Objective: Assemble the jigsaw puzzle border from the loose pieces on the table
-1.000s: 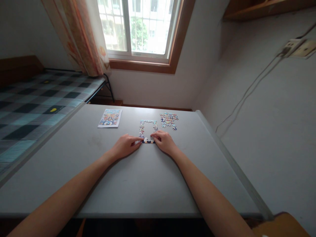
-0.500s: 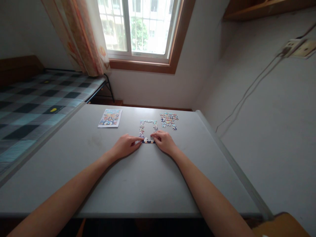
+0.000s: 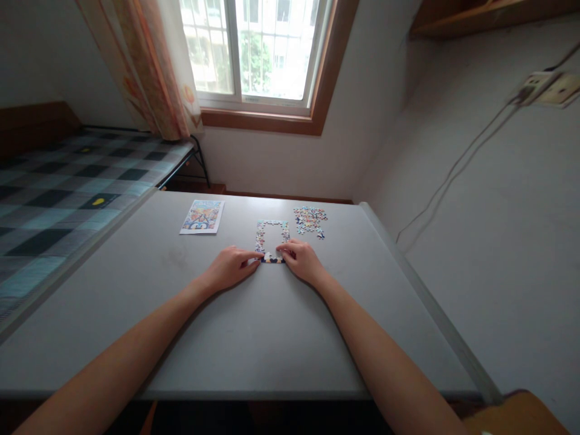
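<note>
A rectangular border of joined jigsaw puzzle pieces (image 3: 260, 232) lies flat on the grey table, its middle bare. Its bottom row is dark with pale spots. My left hand (image 3: 231, 266) rests at the lower left corner, index finger and thumb closed on the border's edge. At the lower right corner, my right hand (image 3: 302, 260) has its thumb and fingers drawn together on the border, covering that corner. Whether a loose piece sits under the right fingertips is too small to tell. Loose jigsaw pieces (image 3: 310, 219) lie in a cluster beyond my right hand.
A colourful picture sheet (image 3: 202, 217) lies on the table (image 3: 254, 338) to the left of the border. Left of the table is a bed with a checked cover (image 3: 90, 175). A wall with a hanging cable (image 3: 446, 181) runs along the right side; a window is ahead.
</note>
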The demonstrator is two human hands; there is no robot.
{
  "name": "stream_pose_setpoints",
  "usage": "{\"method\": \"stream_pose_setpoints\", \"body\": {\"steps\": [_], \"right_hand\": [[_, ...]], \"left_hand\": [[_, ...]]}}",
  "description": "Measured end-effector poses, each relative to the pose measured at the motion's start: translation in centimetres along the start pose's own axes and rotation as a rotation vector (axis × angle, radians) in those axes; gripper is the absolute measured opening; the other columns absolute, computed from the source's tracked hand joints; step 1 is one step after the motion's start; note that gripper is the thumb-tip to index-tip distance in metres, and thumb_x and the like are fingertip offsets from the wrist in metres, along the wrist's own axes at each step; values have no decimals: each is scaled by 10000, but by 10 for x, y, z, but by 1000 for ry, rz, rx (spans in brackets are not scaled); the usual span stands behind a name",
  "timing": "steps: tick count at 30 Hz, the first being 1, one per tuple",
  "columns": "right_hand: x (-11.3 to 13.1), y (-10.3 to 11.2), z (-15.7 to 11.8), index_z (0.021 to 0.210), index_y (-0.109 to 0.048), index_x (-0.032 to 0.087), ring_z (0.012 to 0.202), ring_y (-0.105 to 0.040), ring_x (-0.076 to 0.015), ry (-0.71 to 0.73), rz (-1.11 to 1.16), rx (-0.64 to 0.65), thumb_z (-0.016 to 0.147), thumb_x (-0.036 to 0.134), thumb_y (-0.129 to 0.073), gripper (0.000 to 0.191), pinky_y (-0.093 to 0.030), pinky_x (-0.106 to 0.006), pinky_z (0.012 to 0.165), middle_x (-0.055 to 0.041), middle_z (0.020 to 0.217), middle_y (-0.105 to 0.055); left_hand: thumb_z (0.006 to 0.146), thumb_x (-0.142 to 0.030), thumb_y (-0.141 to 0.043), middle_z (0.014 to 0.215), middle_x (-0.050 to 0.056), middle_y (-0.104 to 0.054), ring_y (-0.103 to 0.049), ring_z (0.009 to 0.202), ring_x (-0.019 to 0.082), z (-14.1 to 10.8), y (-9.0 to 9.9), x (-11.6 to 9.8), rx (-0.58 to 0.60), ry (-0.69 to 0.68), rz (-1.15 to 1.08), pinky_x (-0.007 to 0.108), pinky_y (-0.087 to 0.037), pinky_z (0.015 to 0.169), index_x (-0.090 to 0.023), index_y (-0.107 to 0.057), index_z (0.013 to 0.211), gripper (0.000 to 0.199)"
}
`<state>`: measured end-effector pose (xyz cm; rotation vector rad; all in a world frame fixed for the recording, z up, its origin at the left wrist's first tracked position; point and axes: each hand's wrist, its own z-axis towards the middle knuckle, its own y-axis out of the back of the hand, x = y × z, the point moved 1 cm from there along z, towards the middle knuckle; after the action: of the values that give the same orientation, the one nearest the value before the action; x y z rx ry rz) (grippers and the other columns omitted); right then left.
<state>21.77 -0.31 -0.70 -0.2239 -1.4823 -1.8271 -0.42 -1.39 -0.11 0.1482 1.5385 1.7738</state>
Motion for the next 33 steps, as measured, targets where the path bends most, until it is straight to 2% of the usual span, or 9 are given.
{"method": "stream_pose_setpoints", "body": {"steps": [25,33], "right_hand": [[-1,-1,1,921,-729,217,673,-535,-125,-7,-10,0,842,173,-512,235,-392,-241,675,-21,787,-627],[0,-2,0,940,-721,210,709,-553,-130,-8,-2,-11,833,158,-514,239,-407,-245,702,-28,819,-645]], "left_hand": [[905,-368,-476,604,-31,-613,-474,542,103,-1,1,0,4,1,15,229,-331,628,-296,-698,1072,287],[912,-371,-459,625,-16,-635,-475,536,101,0,0,1,21,3,42,237,-345,643,-274,-668,1153,333]]}}
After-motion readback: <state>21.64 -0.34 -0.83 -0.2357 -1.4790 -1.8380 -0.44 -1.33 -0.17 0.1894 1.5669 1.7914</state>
